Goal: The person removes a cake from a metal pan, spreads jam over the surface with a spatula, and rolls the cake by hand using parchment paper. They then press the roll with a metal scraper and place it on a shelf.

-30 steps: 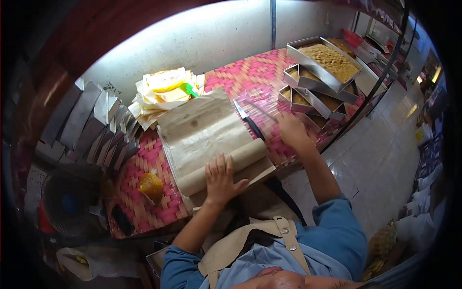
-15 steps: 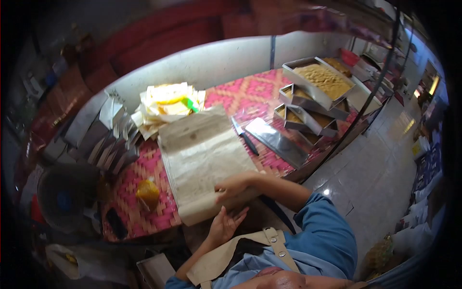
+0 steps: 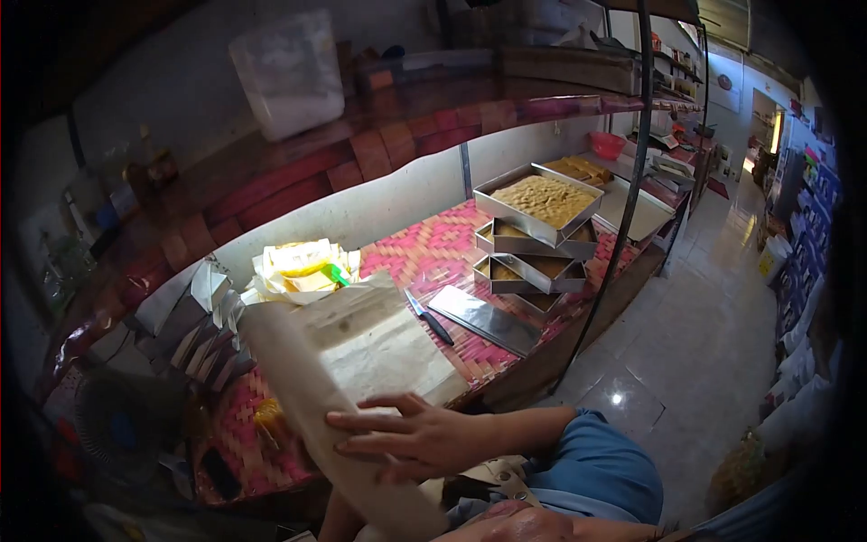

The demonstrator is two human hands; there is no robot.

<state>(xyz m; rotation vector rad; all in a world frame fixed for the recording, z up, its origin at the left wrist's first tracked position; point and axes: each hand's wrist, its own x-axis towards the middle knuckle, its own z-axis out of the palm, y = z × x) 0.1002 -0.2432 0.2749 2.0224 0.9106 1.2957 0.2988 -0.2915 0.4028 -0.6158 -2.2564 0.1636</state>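
Observation:
A brown paper sheet is raised in a blurred, curled strip above a pile of similar paper. My right hand lies across the raised sheet with its fingers stretched out and apart. Behind that sheet my left hand is hidden, and only part of the left forearm shows. To the right of the pile lie a knife with a black handle and a shiny metal lid or tray.
The woven pink mat carries stacked metal pans with a baked slab on top. Yellow-stained papers sit at the back wall. A phone and a wrapped yellow item are at left. An upright post stands right.
The raised sheet has come up from the pile and swung left. My right hand now rests on it, while my left hand has gone out of sight behind it. The view has tilted upward.

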